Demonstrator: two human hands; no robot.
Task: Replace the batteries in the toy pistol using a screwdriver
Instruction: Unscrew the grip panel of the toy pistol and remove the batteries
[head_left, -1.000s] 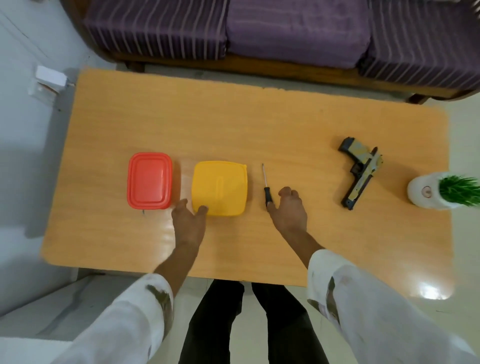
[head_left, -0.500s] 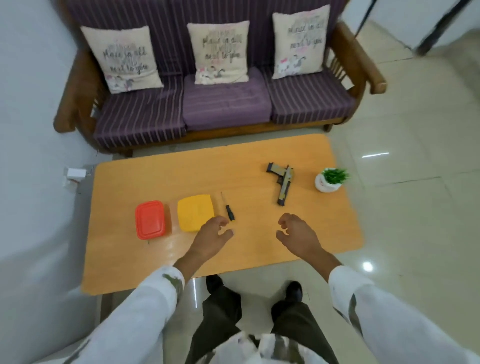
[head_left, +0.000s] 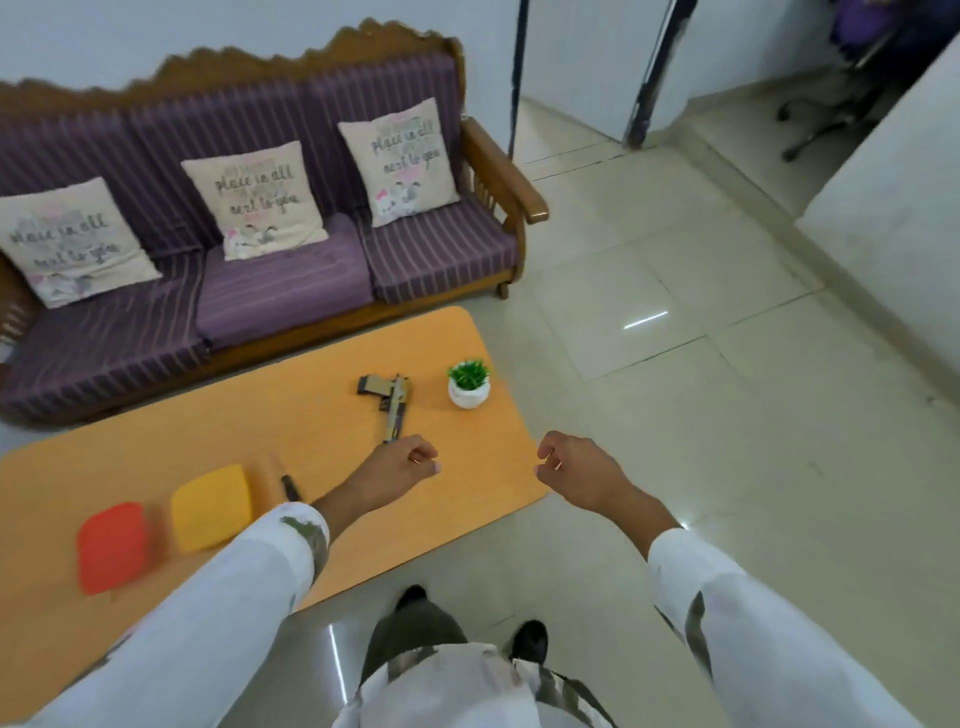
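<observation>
Left grip (head_left: 397, 467) loosely curled, empty, over counter (head_left: 291, 415) just by toy pistol (head_left: 390, 404); right grip (head_left: 574, 467) likewise (past counter edge, above floor (head_left: 675, 415)); screwdriver (head_left: 291, 487) lies apart

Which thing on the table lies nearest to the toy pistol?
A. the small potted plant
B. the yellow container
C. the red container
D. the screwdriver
A: the small potted plant stands just beside the toy pistol near the right end of the table, while the screwdriver, the yellow container and the red container lie further to the left.
</observation>
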